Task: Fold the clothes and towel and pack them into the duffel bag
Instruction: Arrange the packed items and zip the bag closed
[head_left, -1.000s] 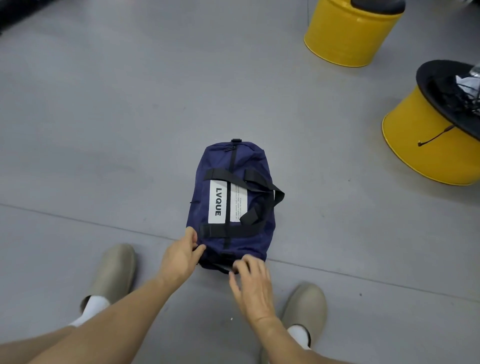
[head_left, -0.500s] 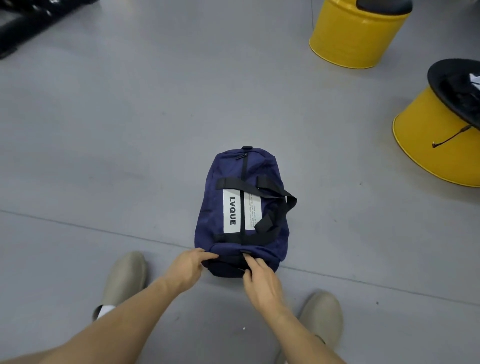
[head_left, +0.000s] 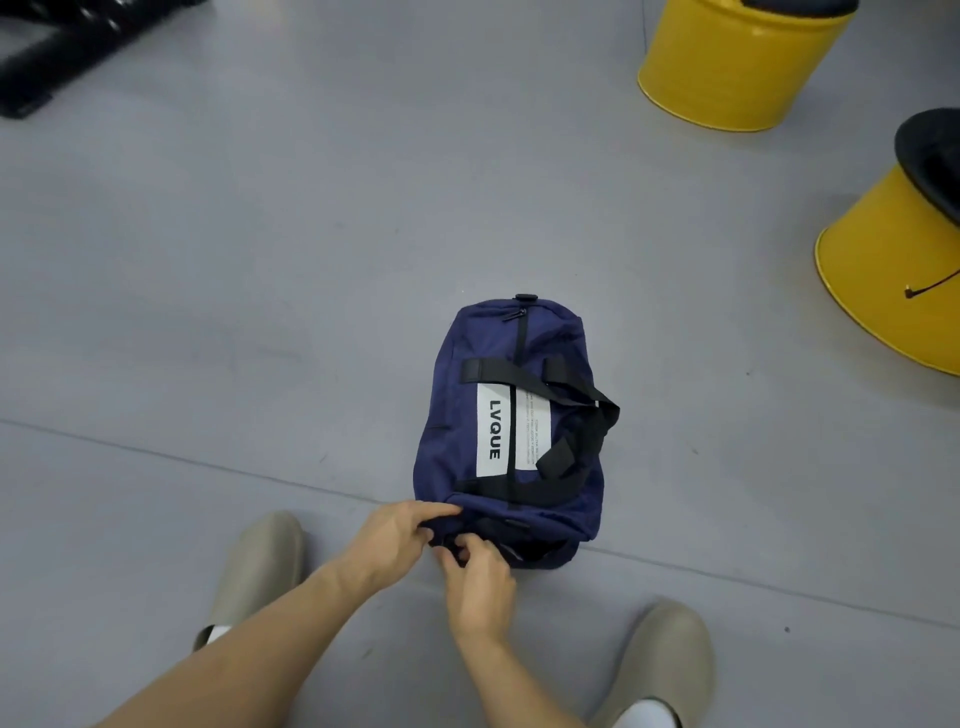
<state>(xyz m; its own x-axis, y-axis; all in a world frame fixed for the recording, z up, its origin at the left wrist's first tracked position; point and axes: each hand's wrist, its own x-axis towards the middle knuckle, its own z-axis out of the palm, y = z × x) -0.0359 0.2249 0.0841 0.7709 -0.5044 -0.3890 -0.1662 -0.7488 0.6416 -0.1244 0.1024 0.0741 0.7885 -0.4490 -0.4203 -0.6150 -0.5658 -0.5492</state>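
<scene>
On the grey floor (head_left: 260, 312) the navy duffel bag (head_left: 452, 415) lies plump, its top zip closed as far as shows and no clothes or towel in view, so packing looks about finished, while the left hand (head_left: 395, 540) pinches its near end and the right hand (head_left: 480, 577) nips something small there with curled fingers.

Head cam, fwd-down at bag (head_left: 451, 415), prob. near

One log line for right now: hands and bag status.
left hand: grips near end of duffel bag | right hand: pinches same end | bag: lying on floor, top looks zipped
</scene>
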